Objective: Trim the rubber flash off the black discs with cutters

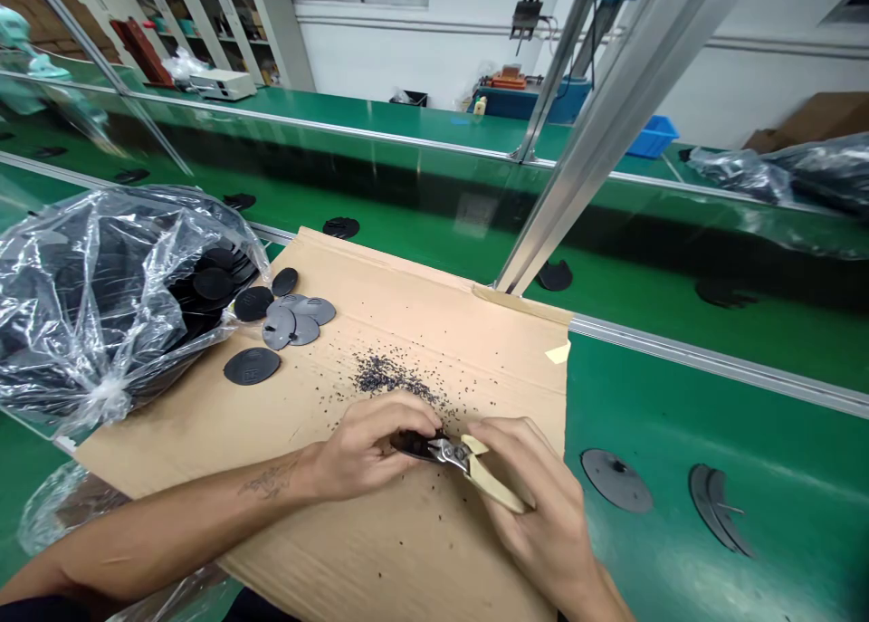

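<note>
Between the fingers of my left hand [370, 445] is a black plastic disc [415, 444], tilted and partly covered by the fingers. My right hand [543, 504] is wrapped round a pair of nippers [499, 486] with cream handles. Their metal jaws meet the disc's right edge; whether they are closed on it I cannot tell. Just beyond my hands, a scatter of small black clippings [390, 375] lies on the cardboard sheet [326, 531]. Several dark discs [299, 319] rest at the sheet's left, some overlapping, with a single disc [252, 366] nearer to me.
A clear plastic bag [101, 287] full of black discs bulges at the left. On the green surface to the right lie a grey disc [616, 480] and curved pieces [718, 509]. A slanted aluminium post [597, 151] rises behind the cardboard. More discs sit on the green strip beyond.
</note>
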The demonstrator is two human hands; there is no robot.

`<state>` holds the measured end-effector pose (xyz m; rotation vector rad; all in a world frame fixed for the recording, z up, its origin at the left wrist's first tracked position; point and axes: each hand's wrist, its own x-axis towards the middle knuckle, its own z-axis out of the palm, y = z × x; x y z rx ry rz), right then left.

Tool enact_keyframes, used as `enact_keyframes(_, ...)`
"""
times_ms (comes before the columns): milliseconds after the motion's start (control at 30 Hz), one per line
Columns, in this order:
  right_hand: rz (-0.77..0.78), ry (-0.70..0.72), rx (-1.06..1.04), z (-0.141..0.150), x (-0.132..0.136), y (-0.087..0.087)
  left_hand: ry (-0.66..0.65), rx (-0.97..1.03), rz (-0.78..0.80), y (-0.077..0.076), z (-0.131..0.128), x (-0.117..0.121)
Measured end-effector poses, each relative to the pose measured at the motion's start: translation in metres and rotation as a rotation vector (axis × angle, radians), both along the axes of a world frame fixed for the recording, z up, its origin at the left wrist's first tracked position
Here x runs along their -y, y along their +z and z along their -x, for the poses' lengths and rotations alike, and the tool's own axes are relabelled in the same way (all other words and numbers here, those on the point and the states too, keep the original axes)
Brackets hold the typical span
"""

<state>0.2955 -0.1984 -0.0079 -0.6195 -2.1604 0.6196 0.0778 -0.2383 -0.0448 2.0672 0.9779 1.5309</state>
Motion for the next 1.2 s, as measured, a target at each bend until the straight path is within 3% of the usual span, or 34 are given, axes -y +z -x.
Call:
enact_keyframes(300, -0.206, 0.035, 0.107, 0.002, 0.011, 0.000, 0.010, -0.283, 0.067, 0.000, -0.001, 0.000)
enact_keyframes(600, -0.022, -0.065, 0.115, -0.014, -0.021, 0.005, 0.095, -0.069, 0.088, 0.000, 0.000, -0.004)
enact_keyframes(833, -0.011, -0.026, 0.204, -0.015, -0.023, 0.004, 0.122, -0.064, 0.078, -0.001, 0.000, -0.002)
enact_keyframes(1200, -0.099, 0.006, 0.226, -0.016, -0.023, 0.004, 0.036, -0.003, 0.053, -0.005, -0.001, -0.001)
